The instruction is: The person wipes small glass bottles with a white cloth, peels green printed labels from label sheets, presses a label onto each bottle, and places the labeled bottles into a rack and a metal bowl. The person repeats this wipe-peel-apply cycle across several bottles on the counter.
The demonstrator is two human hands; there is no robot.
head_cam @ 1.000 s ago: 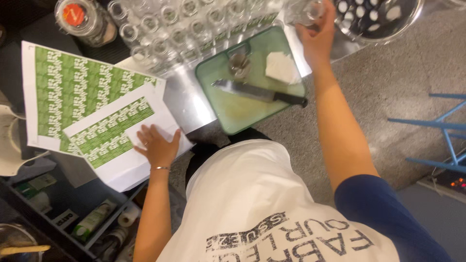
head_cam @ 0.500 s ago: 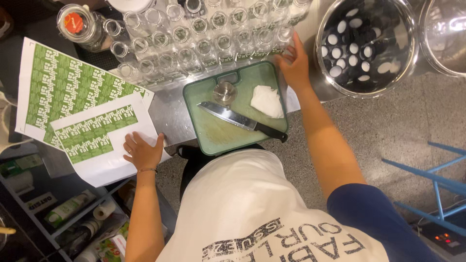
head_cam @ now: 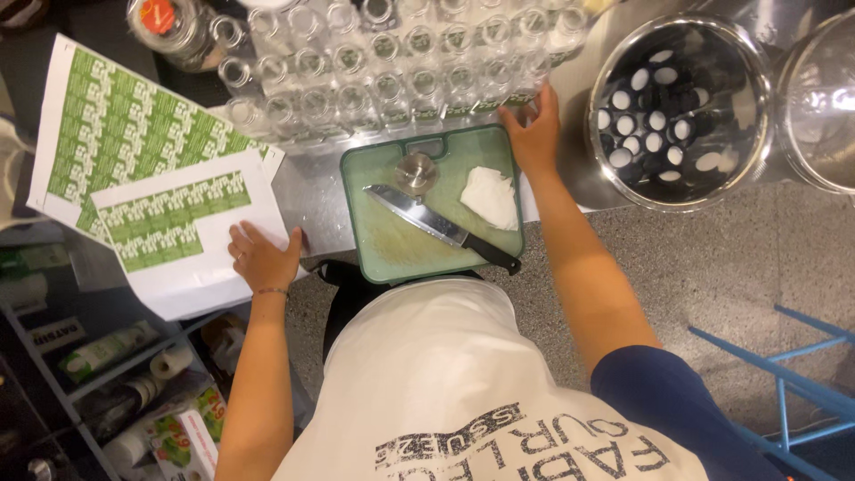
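A: Glass bottles, clear and empty, stand in packed rows just beyond the right hand, whose fingers curl at the nearest row; whether they grasp one cannot be told.

B: Handling?

A: Likely light, rigid, smooth, breakable; best taken round the body below the neck. The left hand lies flat and open on a label sheet.

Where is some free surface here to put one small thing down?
Free: the lower left of the green cutting board, below the knife, and the steel strip between the board and the label sheets. Crowded: the rows of glass bottles along the back and the metal bowl full of caps.
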